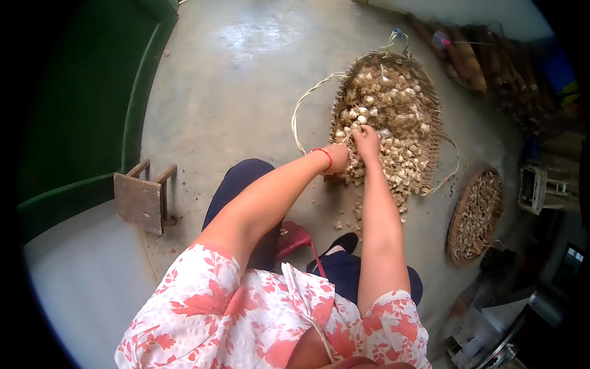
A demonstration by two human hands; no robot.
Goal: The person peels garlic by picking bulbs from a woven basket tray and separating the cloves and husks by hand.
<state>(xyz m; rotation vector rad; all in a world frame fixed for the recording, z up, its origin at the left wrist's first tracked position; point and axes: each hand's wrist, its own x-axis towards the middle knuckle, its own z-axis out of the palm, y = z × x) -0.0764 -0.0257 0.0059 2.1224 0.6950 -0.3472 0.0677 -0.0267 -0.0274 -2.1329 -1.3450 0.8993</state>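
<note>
Here, the left hand (338, 160) and right hand (367, 144) are at the garlic (402, 147) in the woven basket (437, 132) — either grip's state I can't tell — and bulbs, if nudged, could spill off its near edge.

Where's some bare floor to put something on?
There's wide bare floor between the green wall, the stool and the big basket. Less lies between the big basket and small basket. It's crowded around the left hand and right hand, amid the garlic.

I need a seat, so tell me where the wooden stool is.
In the head view, the wooden stool is at the left, on the floor beside the green panel, left of the person's left knee.
</note>
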